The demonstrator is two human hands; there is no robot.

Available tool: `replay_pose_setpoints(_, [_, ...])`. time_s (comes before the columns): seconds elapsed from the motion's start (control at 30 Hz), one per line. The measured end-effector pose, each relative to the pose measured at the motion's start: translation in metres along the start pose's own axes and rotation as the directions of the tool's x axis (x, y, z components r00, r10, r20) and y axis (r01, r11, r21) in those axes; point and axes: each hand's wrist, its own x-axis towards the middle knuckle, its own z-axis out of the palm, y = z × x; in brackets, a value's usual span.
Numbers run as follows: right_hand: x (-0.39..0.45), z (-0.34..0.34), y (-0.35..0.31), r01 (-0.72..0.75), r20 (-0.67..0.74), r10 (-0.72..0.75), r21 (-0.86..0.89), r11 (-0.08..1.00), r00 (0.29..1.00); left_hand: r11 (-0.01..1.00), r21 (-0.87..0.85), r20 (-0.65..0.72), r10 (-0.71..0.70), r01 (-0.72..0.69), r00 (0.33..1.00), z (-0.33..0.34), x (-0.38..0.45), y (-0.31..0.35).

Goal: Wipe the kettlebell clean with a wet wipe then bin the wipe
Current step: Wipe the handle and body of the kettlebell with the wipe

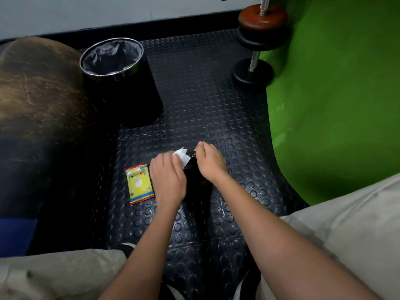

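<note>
Black kettlebell getting wiped, pretty dark and glossy.
Left hand fingers are pinching the white wet wipe; right hand is gripping the handle.

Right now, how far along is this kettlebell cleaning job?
A wipe is already out of the yellow packet. The left hand presses the white wet wipe on the black kettlebell while the right hand steadies it. Still left: finish wiping, then drop the wipe in the lined bin.
</note>
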Motion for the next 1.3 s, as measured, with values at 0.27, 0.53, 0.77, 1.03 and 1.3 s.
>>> replay_pose_setpoints(0.27, [0.001, 0.001, 0.000, 0.013, -0.008, -0.013, 0.006, 1.000, 1.000, 0.817, -0.443, -0.104, -0.455, 0.368, 0.885, 0.019, -0.010, -0.006])
replay_pose_setpoints(0.53, [0.001, 0.002, 0.000, 0.015, -0.006, -0.015, -0.004, 1.000, 1.000, -0.125, -0.669, 0.565, -0.726, 0.733, 0.392, -0.003, 0.013, -0.006])
replay_pose_setpoints(0.77, [0.000, 0.000, -0.002, -0.001, 0.002, 0.001, -0.017, 1.000, 1.000, 0.376, -0.407, 0.550, -0.626, 0.832, 0.552, -0.018, 0.034, -0.031])
replay_pose_setpoints(1.03, [-0.001, 0.000, -0.002, -0.015, -0.005, 0.015, -0.010, 1.000, 1.000, 0.983, 0.118, 0.298, -0.169, 0.139, 0.939, -0.018, 0.038, 0.012])
replay_pose_setpoints(1.3, [-0.001, -0.001, -0.002, -0.006, 0.007, 0.006, 0.002, 1.000, 1.000, 0.997, 0.045, -0.005, 0.063, -0.063, 0.998, 0.001, -0.007, 0.000])
